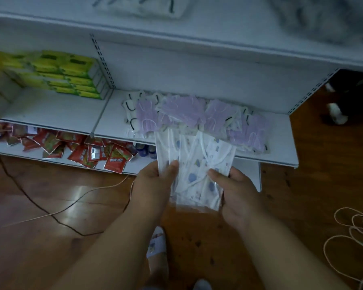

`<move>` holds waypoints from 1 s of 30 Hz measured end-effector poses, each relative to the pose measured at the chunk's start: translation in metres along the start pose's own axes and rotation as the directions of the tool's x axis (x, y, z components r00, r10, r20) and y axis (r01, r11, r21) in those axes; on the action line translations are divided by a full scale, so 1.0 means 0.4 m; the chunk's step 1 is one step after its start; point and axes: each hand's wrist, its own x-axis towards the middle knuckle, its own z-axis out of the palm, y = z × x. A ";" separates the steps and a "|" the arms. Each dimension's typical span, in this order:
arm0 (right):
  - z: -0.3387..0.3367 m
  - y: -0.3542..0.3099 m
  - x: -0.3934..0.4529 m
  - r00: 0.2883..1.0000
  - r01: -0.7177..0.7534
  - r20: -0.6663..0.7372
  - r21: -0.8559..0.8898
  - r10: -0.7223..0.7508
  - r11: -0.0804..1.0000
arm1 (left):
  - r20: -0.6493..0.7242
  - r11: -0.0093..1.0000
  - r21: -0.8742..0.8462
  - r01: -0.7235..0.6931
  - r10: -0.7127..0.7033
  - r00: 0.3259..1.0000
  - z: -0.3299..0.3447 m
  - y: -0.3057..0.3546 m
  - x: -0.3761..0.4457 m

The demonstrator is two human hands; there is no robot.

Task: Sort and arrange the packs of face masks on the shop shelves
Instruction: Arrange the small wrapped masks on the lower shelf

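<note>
Your two hands hold a fanned bunch of printed mask packs just in front of the shelf.

Your left hand point(153, 185) pinches the white, blue-printed mask packs point(195, 170) at their left edge; your right hand point(237, 193) grips the right edge, thumb on top. Loosely fanned and in slick clear sleeves, they could slip out to the wooden floor point(50, 237). Purple mask packs point(184, 111) lie heaped on the shelf point(57, 109) just beyond.

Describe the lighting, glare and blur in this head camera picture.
Head view: dim, bluish light; glare patches on the wooden floor; top shelf and yellow boxes smeared by blur; printed mask packs in both hands fairly sharp; shelf edges bow from the wide lens.
</note>
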 end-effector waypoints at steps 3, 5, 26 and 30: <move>-0.009 -0.135 -0.143 0.989 0.149 0.008 -0.093 -0.149 0.984 | 0.009 0.995 -0.095 -0.044 0.045 0.999 0.018 0.124 -0.145; -0.007 -0.234 -0.238 0.952 0.298 -0.008 -0.176 -0.305 0.938 | 0.053 0.987 -0.134 -0.088 0.096 0.994 0.026 0.215 -0.224; 0.505 -0.957 -0.542 0.311 0.879 0.184 -0.429 -0.932 0.209 | -0.161 0.542 0.127 -0.831 0.838 0.522 -0.218 1.102 -0.295; 0.608 -1.126 -0.520 0.210 0.875 0.173 -0.472 -0.962 0.106 | -0.070 0.430 0.199 -0.881 0.903 0.425 -0.249 1.311 -0.242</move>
